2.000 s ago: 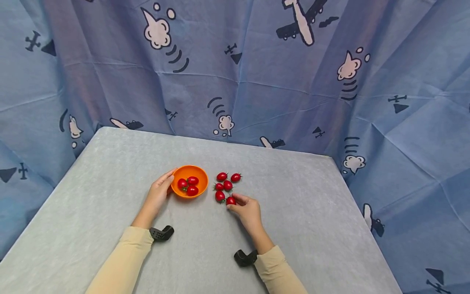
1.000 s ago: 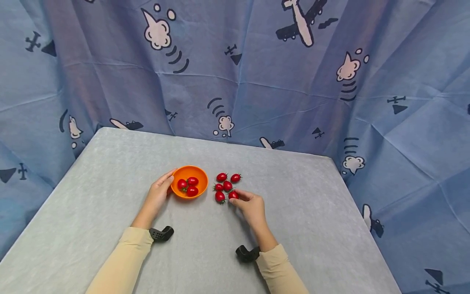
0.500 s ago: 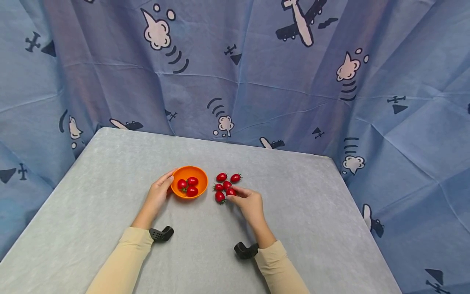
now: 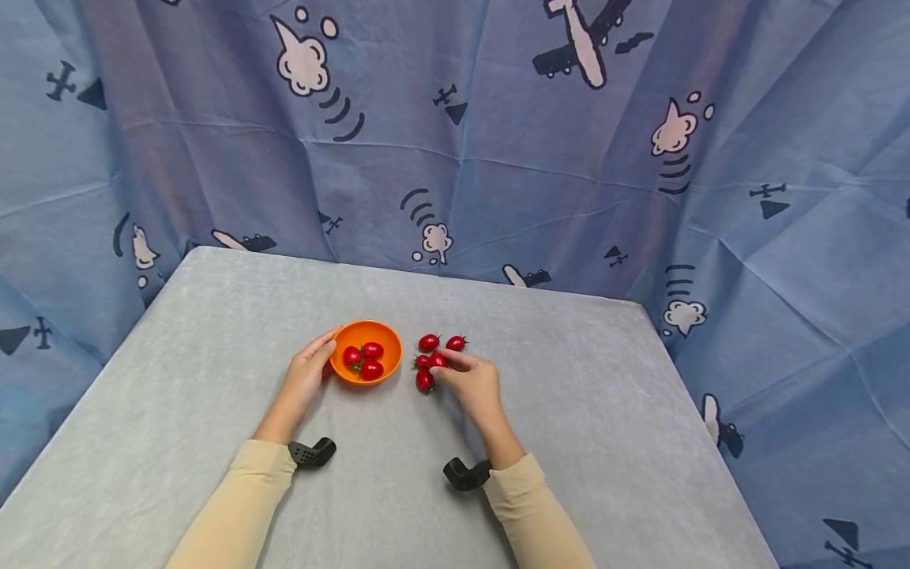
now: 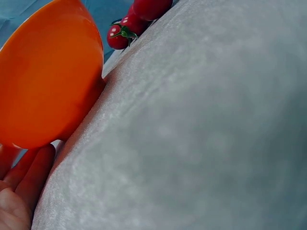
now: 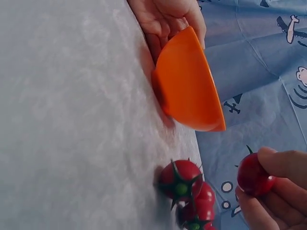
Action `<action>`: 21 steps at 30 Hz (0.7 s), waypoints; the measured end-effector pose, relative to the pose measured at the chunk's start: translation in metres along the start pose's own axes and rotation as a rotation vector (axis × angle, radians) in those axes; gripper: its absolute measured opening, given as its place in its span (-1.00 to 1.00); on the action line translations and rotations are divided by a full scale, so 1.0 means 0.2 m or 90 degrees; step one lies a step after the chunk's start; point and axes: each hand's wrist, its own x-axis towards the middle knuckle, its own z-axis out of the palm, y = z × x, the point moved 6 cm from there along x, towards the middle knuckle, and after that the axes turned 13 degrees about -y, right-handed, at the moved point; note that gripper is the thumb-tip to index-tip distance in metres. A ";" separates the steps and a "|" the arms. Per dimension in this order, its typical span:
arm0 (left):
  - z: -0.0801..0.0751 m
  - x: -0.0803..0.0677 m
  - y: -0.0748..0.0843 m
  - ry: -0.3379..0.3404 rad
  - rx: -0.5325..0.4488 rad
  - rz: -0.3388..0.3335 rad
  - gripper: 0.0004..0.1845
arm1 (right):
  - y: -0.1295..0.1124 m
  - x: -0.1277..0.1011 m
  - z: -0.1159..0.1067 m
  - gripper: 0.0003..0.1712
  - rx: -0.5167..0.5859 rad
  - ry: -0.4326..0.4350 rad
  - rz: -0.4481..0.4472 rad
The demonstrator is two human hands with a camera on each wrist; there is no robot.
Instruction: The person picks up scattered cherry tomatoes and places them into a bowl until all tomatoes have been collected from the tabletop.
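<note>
A small orange bowl [image 4: 366,336] stands mid-table with three cherry tomatoes [image 4: 364,358] in it. My left hand [image 4: 323,356] cups its left wall, thumb at the rim; the wrist views show the bowl [image 5: 45,76] [image 6: 189,88] with those fingers [image 5: 24,184] against it. My right hand [image 4: 441,364] pinches one cherry tomato [image 4: 435,359] [image 6: 253,175] between thumb and fingertips, lifted just above a cluster of loose tomatoes [image 4: 425,380] [image 6: 181,179] right of the bowl. Two more loose tomatoes [image 4: 429,342] lie at the far side of the cluster.
The grey cloth-covered table [image 4: 569,411] is bounded at the back and sides by a blue curtain [image 4: 498,158] printed with planes and clouds. Black wrist-camera mounts [image 4: 313,452] sit by both cream sleeves. Bare cloth stretches to the right and front.
My right hand picked up the nearest tomato of the cluster and carried it away from me and leftward, over the other loose tomatoes. The left hand and bowl stayed put.
</note>
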 end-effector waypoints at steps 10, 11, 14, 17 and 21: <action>-0.01 0.00 0.00 0.001 -0.007 -0.003 -0.49 | -0.08 0.05 0.07 -0.63 0.014 -0.016 -0.007; -0.01 0.00 0.00 0.001 -0.009 -0.003 -0.49 | -0.09 0.05 0.07 -0.62 0.011 -0.017 -0.012; 0.00 0.00 0.00 0.003 -0.014 -0.003 -0.50 | -0.12 0.06 0.09 -0.62 0.008 -0.023 -0.024; 0.00 0.00 0.00 -0.001 -0.014 -0.001 -0.50 | -0.14 0.06 0.11 -0.62 0.008 -0.032 -0.028; 0.00 0.00 0.00 -0.001 -0.012 -0.002 -0.50 | -0.17 0.07 0.13 -0.62 0.017 -0.048 -0.033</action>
